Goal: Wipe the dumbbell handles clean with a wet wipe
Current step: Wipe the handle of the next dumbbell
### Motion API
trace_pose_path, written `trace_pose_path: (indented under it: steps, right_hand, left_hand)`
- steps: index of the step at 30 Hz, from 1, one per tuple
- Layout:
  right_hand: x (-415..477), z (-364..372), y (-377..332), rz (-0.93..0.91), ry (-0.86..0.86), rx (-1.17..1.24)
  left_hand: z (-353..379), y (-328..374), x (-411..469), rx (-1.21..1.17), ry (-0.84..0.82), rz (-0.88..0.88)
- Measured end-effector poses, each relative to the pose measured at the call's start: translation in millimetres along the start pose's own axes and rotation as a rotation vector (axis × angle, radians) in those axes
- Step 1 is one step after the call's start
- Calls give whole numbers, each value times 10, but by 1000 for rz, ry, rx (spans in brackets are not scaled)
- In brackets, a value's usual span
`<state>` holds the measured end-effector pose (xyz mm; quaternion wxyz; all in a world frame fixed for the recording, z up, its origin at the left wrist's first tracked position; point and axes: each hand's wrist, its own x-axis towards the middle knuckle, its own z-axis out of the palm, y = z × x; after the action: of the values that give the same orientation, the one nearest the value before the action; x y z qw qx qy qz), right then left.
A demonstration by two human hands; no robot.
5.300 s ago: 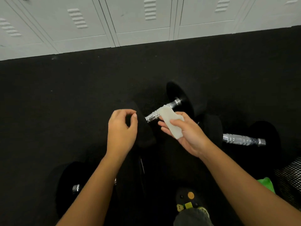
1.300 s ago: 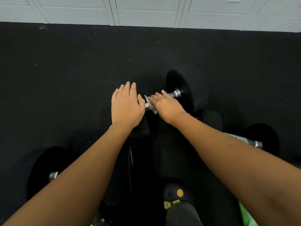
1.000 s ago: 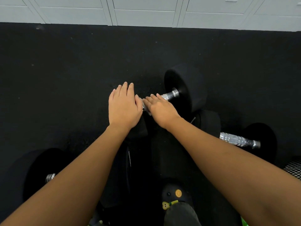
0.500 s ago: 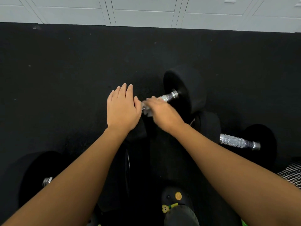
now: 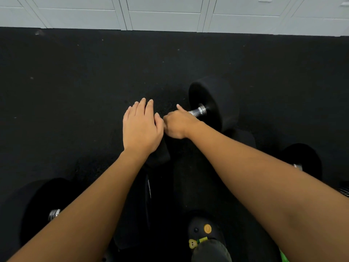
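The left hand (image 5: 141,127) lies flat, fingers straight and close together, pressing on the near head (image 5: 158,155) of the dumbbell, which I judge keeps it from rolling; just to its right, almost touching its thumb, the right hand (image 5: 179,124) is curled over the dumbbell handle (image 5: 198,111), fingers wrapped round the bar; the wet wipe does not show, so whether it sits under those fingers cannot be told, though the task suggests it does; the handle's long axis runs from the near head under the left palm up and to the right, away from the person, into the far head (image 5: 214,103); the right hand covers the near part of the bar, and the only bare, knurled stretch lies beyond its knuckles, further right, ending at the collar against the far head; so the coming stroke, as I read it, slides along that axis towards the far head, and the right hand is the one placed for it; the dumbbell rests on the black floor (image 5: 75,82)
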<state>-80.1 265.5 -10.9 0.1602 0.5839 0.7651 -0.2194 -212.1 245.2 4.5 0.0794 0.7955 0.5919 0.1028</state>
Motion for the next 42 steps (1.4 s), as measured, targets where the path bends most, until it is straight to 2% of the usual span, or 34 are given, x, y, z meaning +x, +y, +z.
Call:
trace_pose_path:
  steps: [3,8,11,13,17,19,21,25,28,30,31,33,35,37,42]
  right_hand:
    - [-23,68,-48,-27,74,33]
    - [-114,335,25,-118,356,70]
    - [-138,413,27,-190,411,120]
    - [-130,303,-3,-167,339,122]
    - [-51,-28,-52,-66,47,73]
    - [-19,-56,-57,-34,9,102]
    - [-53,38,-69,-8,103,145]
    - [-173,393,-68,-66,451,302]
    - [-347,527,-148,-5,675,645]
    - [-524,543,-324,252,864,1016]
    - [-599,559,-403,413,884,1258]
    - [-672,580,-491,657,772,1895]
    - [-682,582,-481,756,618,2397]
    - [-670,533,-458,759,577,2583]
    - [-566,383,-466,719,527,2659]
  left_hand:
    - [-3,4,-3,-6,16,2]
    - [11,3,0,-4,17,4]
    - [16,1,-1,9,15,4]
    - [18,9,-1,18,16,9]
    - [6,22,-4,13,19,20]
    - [3,12,0,11,22,22]
    - [1,7,0,8,21,21]
    - [15,2,-1,6,16,14]
    - [30,0,7,3,8,9]
    - [29,-1,10,9,17,12]
    - [27,2,8,12,22,13]
    - [32,6,2,11,30,17]
    - [35,4,-1,8,29,17]
    - [34,2,1,4,30,15]
    - [22,4,7,22,22,14]
